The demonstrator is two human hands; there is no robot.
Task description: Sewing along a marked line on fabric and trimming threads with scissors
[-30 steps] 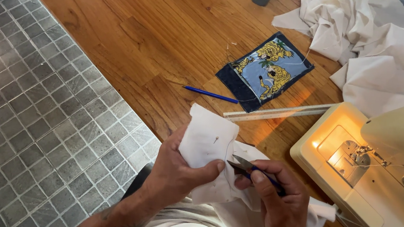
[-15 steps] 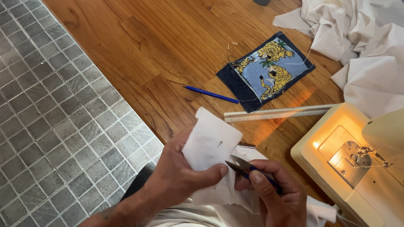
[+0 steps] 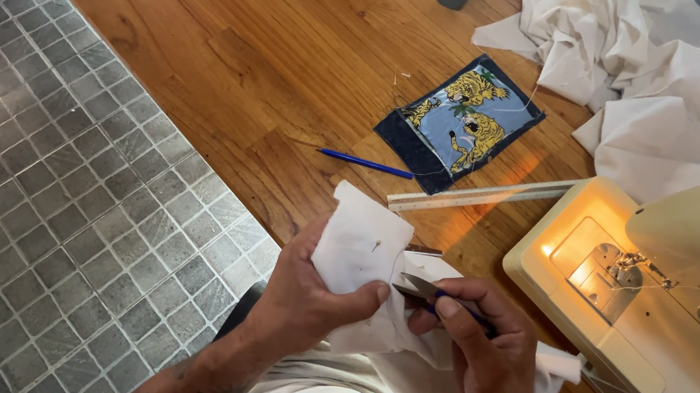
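Our left hand (image 3: 304, 300) pinches the white cloth (image 3: 360, 245); our right hand (image 3: 486, 349) grips snips (image 3: 423, 289) at its edge, over the worktop (image 3: 252, 56).

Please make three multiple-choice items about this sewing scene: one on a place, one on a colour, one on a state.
1. Where does the thin blue pen lie?
A. on the wooden table
B. on the grey tiled floor
C. on the cream sewing machine

2. What colour is the border of the rectangular tiger-print fabric patch?
A. red
B. dark blue
C. green

3. What is the state of the sewing machine's lamp?
A. lit
B. off
C. covered by cloth

Key: 1 A, the pen rests on wood beside the patch. 2 B, a dark blue edge frames the tigers. 3 A, a warm glow falls on the needle plate.
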